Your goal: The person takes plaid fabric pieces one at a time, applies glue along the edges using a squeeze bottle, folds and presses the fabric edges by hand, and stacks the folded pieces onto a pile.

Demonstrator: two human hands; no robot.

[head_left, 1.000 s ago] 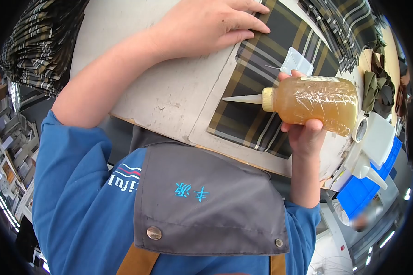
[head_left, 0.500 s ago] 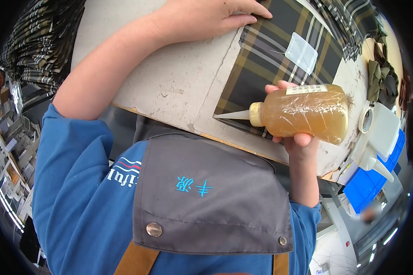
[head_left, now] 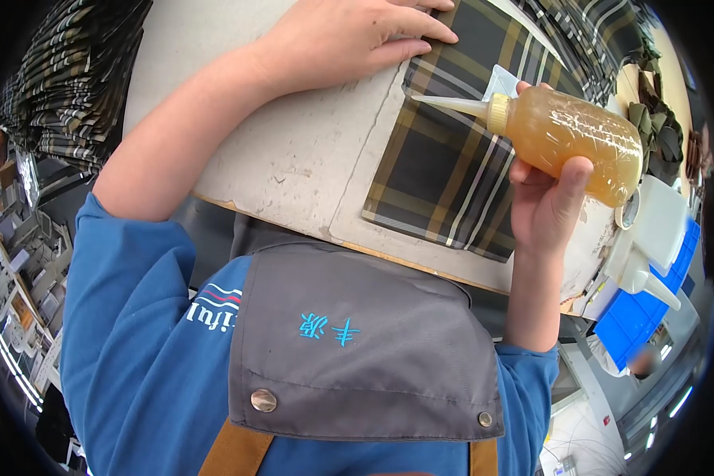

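A squeeze bottle (head_left: pixel 573 136) of amber liquid, with a yellow cap and a long pointed nozzle, lies tilted in my right hand (head_left: pixel 543 198). My thumb and fingers are wrapped round it. Its nozzle tip is at the left edge of a dark plaid fabric piece (head_left: pixel 436 182), close below my left hand (head_left: pixel 345 40). That hand rests at the fabric's upper left edge, fingers stretched out and apart. A small pale blue-white patch (head_left: pixel 500 82) on the fabric is partly hidden behind the bottle and my right fingers.
Stacked plaid pieces (head_left: pixel 75 87) stand at the far left, and more plaid cloth (head_left: pixel 587 40) lies at the upper right. A tape roll (head_left: pixel 629 213), a white plastic container (head_left: pixel 660 218) and a blue bin (head_left: pixel 631 325) are at the right. The worktable's front edge (head_left: pixel 373 252) runs before my apron.
My right hand has carried the bottle away from me, its nozzle tip shifting from the fabric's near corner up along the left edge. My left hand has shifted slightly left, still on the fabric.
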